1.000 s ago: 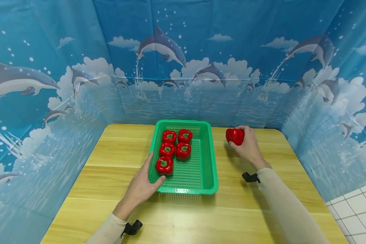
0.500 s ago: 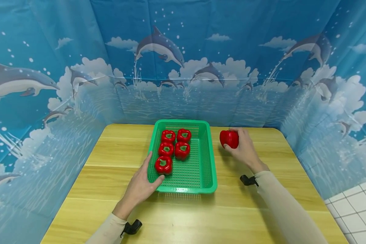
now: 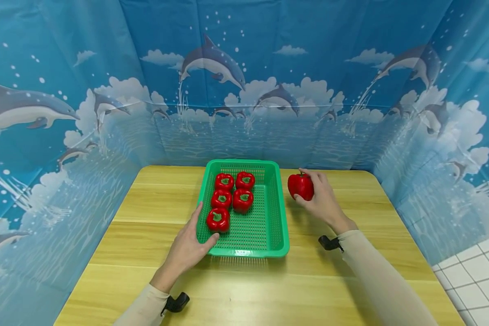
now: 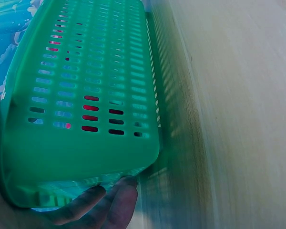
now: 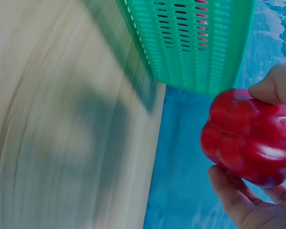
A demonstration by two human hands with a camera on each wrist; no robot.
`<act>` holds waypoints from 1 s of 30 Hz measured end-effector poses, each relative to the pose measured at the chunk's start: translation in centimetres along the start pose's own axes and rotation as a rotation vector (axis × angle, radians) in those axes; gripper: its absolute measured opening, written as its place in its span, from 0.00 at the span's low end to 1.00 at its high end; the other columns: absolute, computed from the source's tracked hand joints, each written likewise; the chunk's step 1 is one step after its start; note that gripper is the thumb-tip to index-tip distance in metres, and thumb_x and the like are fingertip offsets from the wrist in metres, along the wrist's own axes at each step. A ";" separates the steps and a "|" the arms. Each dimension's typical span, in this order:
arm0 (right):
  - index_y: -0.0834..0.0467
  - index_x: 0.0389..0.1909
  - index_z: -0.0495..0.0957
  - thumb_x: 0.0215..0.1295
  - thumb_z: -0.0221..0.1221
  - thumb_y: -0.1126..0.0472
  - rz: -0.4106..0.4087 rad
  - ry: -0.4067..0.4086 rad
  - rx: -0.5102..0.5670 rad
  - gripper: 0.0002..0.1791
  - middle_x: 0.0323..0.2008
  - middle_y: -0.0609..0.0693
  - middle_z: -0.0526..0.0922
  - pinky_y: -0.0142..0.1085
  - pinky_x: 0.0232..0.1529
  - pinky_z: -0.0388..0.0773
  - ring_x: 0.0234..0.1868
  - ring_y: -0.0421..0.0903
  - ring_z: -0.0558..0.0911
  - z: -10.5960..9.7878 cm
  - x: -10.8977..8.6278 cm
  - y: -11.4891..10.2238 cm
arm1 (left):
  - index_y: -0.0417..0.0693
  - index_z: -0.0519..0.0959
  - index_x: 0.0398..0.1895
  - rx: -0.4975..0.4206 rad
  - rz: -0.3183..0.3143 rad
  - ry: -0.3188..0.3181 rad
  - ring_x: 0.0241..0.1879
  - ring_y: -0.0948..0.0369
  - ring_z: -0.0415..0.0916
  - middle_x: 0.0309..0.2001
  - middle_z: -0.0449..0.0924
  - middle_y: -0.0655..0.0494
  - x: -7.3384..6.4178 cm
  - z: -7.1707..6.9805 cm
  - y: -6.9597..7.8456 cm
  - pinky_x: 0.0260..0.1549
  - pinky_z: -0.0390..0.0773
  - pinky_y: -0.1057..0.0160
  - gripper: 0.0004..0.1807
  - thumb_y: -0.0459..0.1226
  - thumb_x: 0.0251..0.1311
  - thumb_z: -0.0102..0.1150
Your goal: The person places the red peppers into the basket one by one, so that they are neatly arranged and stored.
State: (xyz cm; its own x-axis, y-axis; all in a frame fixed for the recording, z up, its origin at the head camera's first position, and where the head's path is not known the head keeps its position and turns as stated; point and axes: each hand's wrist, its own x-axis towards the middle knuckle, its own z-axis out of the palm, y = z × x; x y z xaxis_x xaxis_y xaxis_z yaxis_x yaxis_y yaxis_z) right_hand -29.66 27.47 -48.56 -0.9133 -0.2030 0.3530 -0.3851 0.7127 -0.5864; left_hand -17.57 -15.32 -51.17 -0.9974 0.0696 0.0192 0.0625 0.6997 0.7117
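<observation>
In the head view my right hand (image 3: 324, 201) grips a red bell pepper (image 3: 300, 186), green stem up, to the right of the green plastic basket (image 3: 286, 226). The right wrist view shows this bell pepper (image 5: 248, 138) raised off the table, thumb on one side and fingers on the other. My left hand (image 3: 189, 246) holds the basket's near left corner. Its thumb lies over the front rim, and in the left wrist view its fingers (image 4: 121, 205) bend against the outer wall. Several red bell peppers (image 3: 218, 220) stand stem up in the basket's left and middle part.
The basket stands on a light wooden table (image 3: 146, 217). A blue dolphin-print curtain (image 3: 244, 131) encloses the back and sides. White tiles (image 3: 478, 271) show at the lower right. Black wrist mounts (image 3: 176, 302) sit on both wrists.
My right hand has carried the bell pepper left toward the basket, and the pepper has turned so its stem points up. The left hand keeps its place at the basket corner.
</observation>
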 end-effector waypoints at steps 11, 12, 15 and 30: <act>0.58 0.86 0.69 0.71 0.78 0.63 -0.057 0.018 -0.012 0.46 0.75 0.70 0.74 0.74 0.60 0.90 0.71 0.72 0.80 -0.2 0.0 -1.7 | 0.62 0.44 1.00 -0.005 0.011 0.001 0.88 0.29 0.66 0.96 0.56 0.45 0.1 0.0 -0.2 0.76 0.74 0.18 0.59 0.55 0.79 0.72; 0.59 0.85 0.69 0.70 0.79 0.64 -0.062 0.020 -0.012 0.46 0.75 0.70 0.74 0.74 0.60 0.90 0.71 0.72 0.80 -0.2 -0.1 -1.9 | 0.62 0.44 1.00 -0.004 0.012 0.001 0.88 0.29 0.66 0.96 0.56 0.45 0.1 0.0 -0.2 0.76 0.75 0.19 0.59 0.55 0.79 0.72; 0.60 0.85 0.69 0.70 0.79 0.64 -0.075 0.019 -0.014 0.46 0.76 0.70 0.73 0.74 0.60 0.90 0.72 0.72 0.79 -0.3 -0.1 -2.4 | 0.62 0.44 1.00 -0.002 0.015 0.003 0.88 0.29 0.67 0.96 0.56 0.45 0.1 0.0 -0.2 0.76 0.75 0.19 0.59 0.55 0.79 0.72; 0.64 0.82 0.68 0.67 0.82 0.66 -0.130 0.007 -0.017 0.47 0.75 0.69 0.74 0.70 0.60 0.92 0.71 0.68 0.80 -0.7 -0.1 -4.9 | 0.62 0.44 1.00 0.000 0.010 -0.002 0.87 0.28 0.67 0.96 0.56 0.43 0.1 0.0 -0.2 0.75 0.75 0.18 0.59 0.54 0.79 0.72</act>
State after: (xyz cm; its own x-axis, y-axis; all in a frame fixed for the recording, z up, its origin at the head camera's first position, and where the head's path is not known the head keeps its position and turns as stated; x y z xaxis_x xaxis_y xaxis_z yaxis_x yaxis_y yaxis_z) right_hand -27.61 24.46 -45.21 -0.8550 -0.2898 0.4301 -0.4976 0.6921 -0.5228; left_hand -17.67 -15.45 -51.29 -0.9966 0.0781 0.0251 0.0727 0.6990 0.7114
